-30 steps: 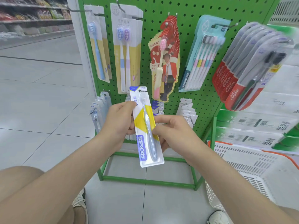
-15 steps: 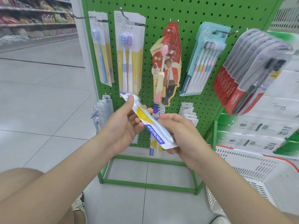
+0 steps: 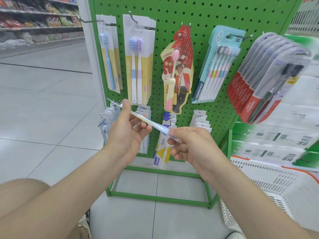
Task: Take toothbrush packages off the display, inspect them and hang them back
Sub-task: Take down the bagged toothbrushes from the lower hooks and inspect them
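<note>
Plastic package (image 3: 155,125) edge-on | face hidden | left hand (image 3: 124,135), right hand (image 3: 191,145) grip

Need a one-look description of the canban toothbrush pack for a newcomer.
Start at the green pegboard; its top row holds five hanging stacks. The canban pack is the middle one, between the yellow twin-brush pack and the teal multi-brush pack. Only it has a wavy cut-out outline and a printed figure in a red jacket.

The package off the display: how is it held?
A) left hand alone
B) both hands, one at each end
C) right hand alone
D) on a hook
B: the left hand grips the upper end of the package, and the right hand pinches its lower end.
</note>
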